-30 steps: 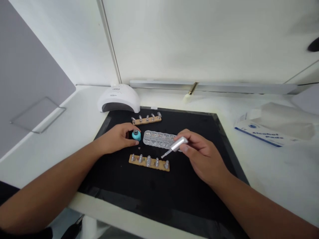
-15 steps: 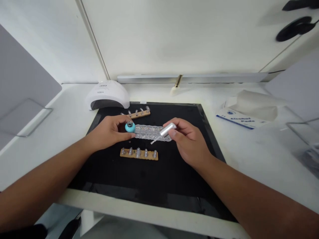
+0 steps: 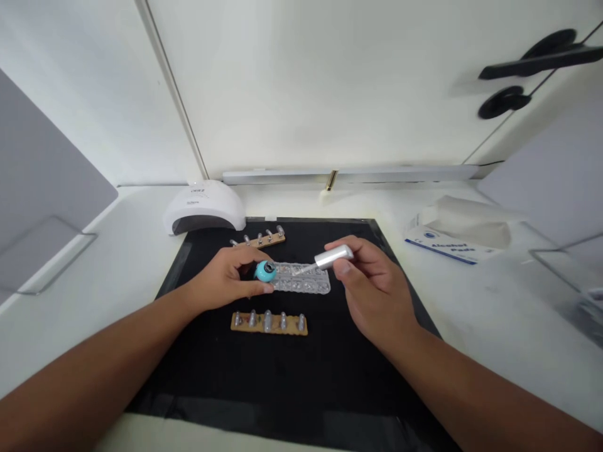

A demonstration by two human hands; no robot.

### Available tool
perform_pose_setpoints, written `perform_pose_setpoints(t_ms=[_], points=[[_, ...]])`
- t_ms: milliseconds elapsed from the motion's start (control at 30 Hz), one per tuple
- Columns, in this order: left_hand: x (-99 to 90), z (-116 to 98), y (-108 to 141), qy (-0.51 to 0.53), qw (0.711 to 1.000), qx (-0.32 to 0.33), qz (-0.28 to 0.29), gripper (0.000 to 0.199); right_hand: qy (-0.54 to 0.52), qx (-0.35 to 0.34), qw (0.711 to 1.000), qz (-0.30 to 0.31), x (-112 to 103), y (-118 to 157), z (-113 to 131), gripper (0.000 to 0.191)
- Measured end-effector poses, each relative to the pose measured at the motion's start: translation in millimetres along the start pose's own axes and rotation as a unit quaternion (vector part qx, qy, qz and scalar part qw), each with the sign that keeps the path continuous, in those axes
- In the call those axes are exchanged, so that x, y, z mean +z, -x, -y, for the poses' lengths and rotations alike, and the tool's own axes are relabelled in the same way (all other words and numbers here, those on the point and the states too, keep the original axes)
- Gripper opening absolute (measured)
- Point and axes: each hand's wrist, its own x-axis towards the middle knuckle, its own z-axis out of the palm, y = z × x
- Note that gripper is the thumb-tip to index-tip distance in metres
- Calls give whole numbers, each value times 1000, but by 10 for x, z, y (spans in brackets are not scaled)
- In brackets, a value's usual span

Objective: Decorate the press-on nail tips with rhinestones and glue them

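Observation:
Between the thumb and fingers of my left hand [image 3: 230, 279] is a small turquoise nail polish bottle [image 3: 264, 271], uncapped and tilted with its neck to the right. My right hand [image 3: 372, 282] pinches the silver cap of a nail polish brush [image 3: 333, 256], its thin bristle end pointing left, apart from the bottle. Beneath the brush lies a clear compartment case [image 3: 306, 284] holding small shiny pieces. Nearer me, a tan strip [image 3: 259, 328] bears several silvery nail tips on stands. A second such strip [image 3: 264, 241] sits behind my left hand.
A white nail lamp [image 3: 206, 204] stands at the back left. Toward the back wall is a brush with a gold handle [image 3: 332, 181]. An open alcohol pads box [image 3: 443, 245] is on the right. A black mat [image 3: 282, 376] covers the middle of the white desk.
The brush has turned flatter and now points left over the case. The bottle has tipped toward the right. The camera view has shifted, so the desk appears lower.

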Motion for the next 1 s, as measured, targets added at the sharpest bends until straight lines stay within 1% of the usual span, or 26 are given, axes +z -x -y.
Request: perform_pose_setpoints(t_ms=[167, 433, 633, 833, 1000], points=[[-18, -2, 26, -6, 999, 27, 23, 30, 5, -15, 1000, -12, 57, -21, 23, 13], [-19, -91, 16, -23, 998, 53, 29, 29, 19, -5, 1000, 7, 133, -15, 44, 16], [-22, -80, 17, -52, 995, 74, 40, 34, 51, -5, 999, 14, 137, -2, 26, 18], [-27, -128, 26, -69, 993, 90, 34, 31, 121, -41, 991, 41, 144, 4, 47, 12], [-21, -178, 36, -79, 992, 99, 19, 29, 175, -77, 977, 91, 215, -40, 135, 8]])
